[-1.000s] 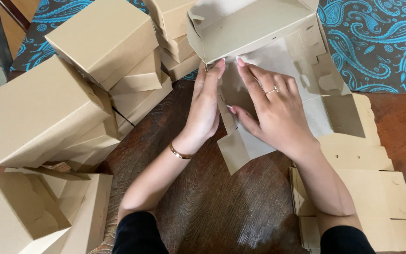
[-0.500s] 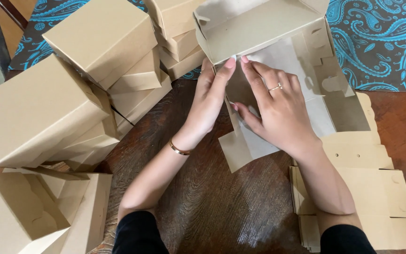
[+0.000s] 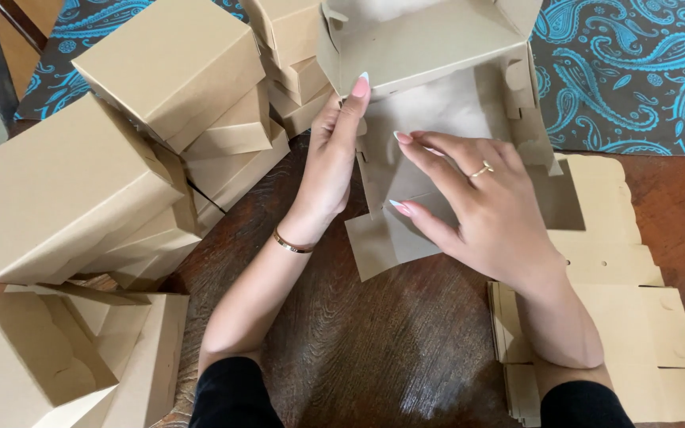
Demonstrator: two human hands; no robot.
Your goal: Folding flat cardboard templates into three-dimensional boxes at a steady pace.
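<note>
The half-folded box blank (image 3: 438,119) of brown cardboard lay in front of us on the dark wooden table (image 3: 374,349), with its far panel already standing up like a wall and the rest of it flat under our hands. Our left hand (image 3: 331,166) stood on its edge along the left side of the blank, fingers straight and together, pressing against the side flap; it was not closed around anything, and the tip of the long finger touched the lower rim of the raised panel. Our right hand (image 3: 481,210) rested palm down on the flat middle part, fingers spread wide, with a thin ring (image 3: 481,169) on one of them, and the thumb reached toward the small loose flap (image 3: 386,242) at the near left corner. So both hands were open, and neither one truly gripped the cardboard; they only pushed on it. The blank stretched away from us, its long axis running from the near flap to the far wall, and the left flap was just beside the left hand, which was the nearer one to it. To the left, many finished boxes (image 3: 120,135) were piled, some leaning on others, well apart from the blank. Under our right forearm a stack of flat blanks (image 3: 644,317) waited near the table edge.
</note>
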